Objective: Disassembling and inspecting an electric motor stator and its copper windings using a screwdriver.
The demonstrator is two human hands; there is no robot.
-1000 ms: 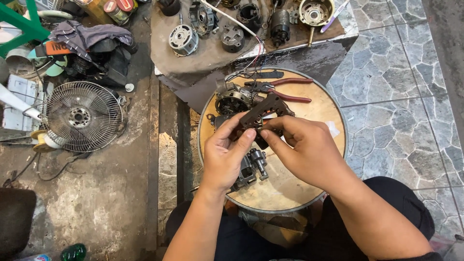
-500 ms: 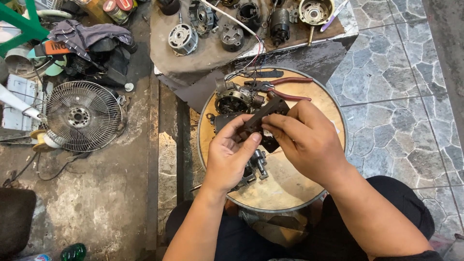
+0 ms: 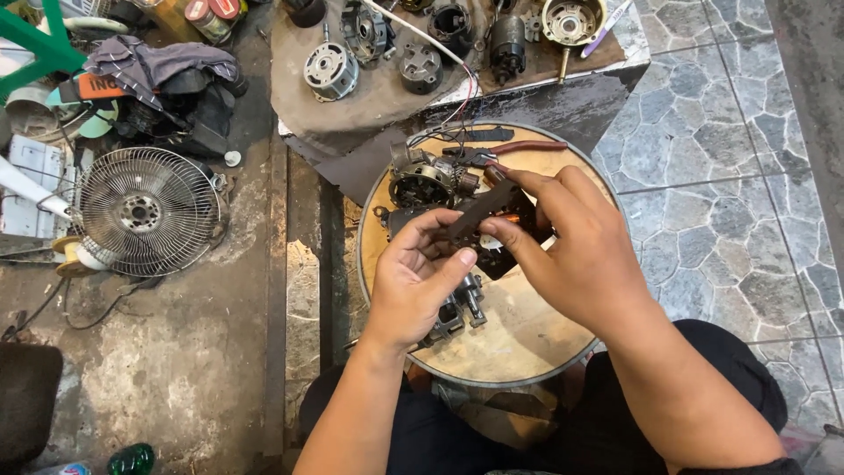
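Over the middle of the round wooden table [image 3: 527, 352], both hands grip one dark motor part [image 3: 479, 214].
The left hand [image 3: 420, 286] pinches its lower end, the right hand [image 3: 576, 246] its upper end; copper windings, probably a stator, show beneath. Red-handled pliers [image 3: 519, 148] lie at the far edge.

Left hand: our left hand [image 3: 418, 286] curls its fingers around the lower end of a dark flat motor part [image 3: 479, 215].
Right hand: our right hand [image 3: 576, 251] pinches the same part from the upper right; copper windings show just under it.
Work surface: we hold it above a round wooden board [image 3: 519, 339], where a small motor [image 3: 426, 180] lies near the far edge.
Tools: red-handled pliers [image 3: 519, 148] rest at the board's far rim.
Bench beyond: several motor housings [image 3: 330, 70] sit on a brown cloth.
Floor, left: a fan guard [image 3: 145, 211] lies flat on the concrete.
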